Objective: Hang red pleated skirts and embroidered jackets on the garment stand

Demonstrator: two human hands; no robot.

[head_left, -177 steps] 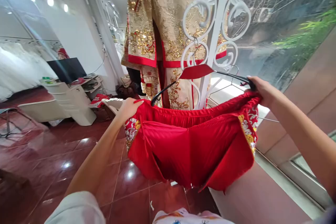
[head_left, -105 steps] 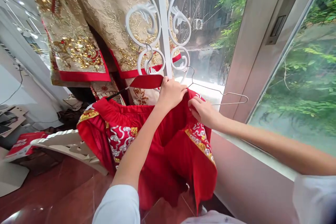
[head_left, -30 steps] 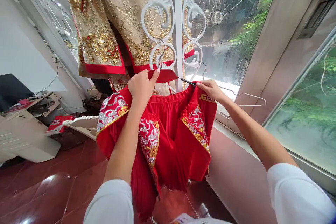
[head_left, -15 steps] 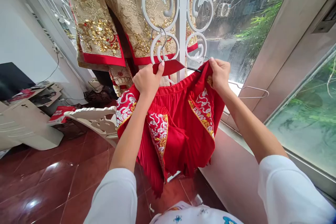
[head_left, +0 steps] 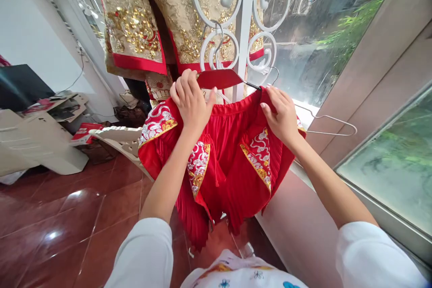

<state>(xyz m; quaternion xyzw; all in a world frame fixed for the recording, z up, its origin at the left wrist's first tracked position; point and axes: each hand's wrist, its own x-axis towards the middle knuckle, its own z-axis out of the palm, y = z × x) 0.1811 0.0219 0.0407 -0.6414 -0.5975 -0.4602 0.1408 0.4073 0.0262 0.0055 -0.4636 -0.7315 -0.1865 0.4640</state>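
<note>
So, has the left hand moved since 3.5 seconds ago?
Yes, leftward: the left hand was directly below the white scrollwork's straight post; now it sits left of that post.

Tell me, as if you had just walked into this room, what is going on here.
A person has both hands on a red pleated garment with silver and gold embroidery. The right hand grips its waistband near one end of a hanger with a red middle; the left hand covers the waistband toward the other side. The hanger's hook shows against white scrollwork, in front of a gold-sequinned garment. A bare wire hanger hangs nearby.
</note>
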